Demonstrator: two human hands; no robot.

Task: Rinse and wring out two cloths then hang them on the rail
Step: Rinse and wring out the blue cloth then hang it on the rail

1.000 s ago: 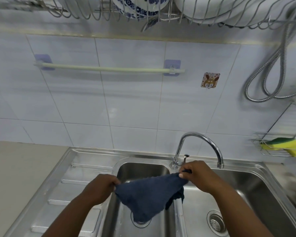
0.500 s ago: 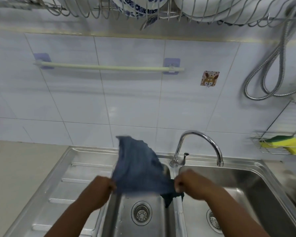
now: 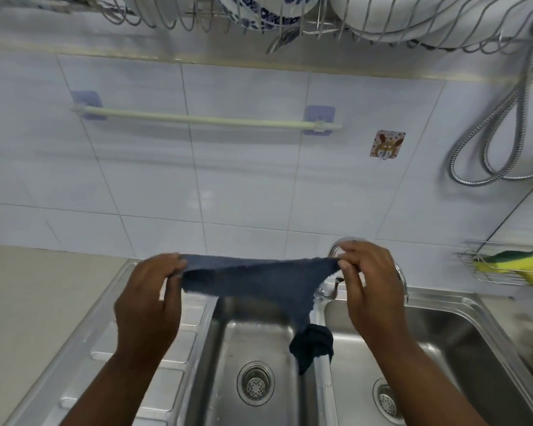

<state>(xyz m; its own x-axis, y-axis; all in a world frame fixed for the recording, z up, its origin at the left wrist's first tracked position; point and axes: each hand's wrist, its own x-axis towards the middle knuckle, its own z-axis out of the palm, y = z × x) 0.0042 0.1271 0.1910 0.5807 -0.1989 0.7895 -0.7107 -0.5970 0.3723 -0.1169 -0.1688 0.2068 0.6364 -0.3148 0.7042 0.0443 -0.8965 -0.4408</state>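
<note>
A blue cloth [image 3: 253,279] is stretched flat between my hands above the double sink. My left hand [image 3: 150,299] pinches its left corner and my right hand [image 3: 368,284] pinches its right corner, in front of the tap. A second, darker cloth [image 3: 312,345] lies bunched over the divider between the two basins, just below the stretched one. The pale green rail [image 3: 203,119] is fixed to the tiled wall well above my hands, and nothing hangs on it.
The chrome tap [image 3: 402,278] is mostly hidden behind my right hand. A wire rack [image 3: 486,276] with a yellow-green sponge [image 3: 517,264] sits at the right. A dish rack [image 3: 290,23] with plates hangs overhead; a metal hose [image 3: 493,142] loops at right. The steel drainboard [image 3: 83,364] lies left.
My hands shook the blue cloth up, then rose and spread apart, so it is now pulled taut and flat higher above the sink. The darker cloth stayed on the divider.
</note>
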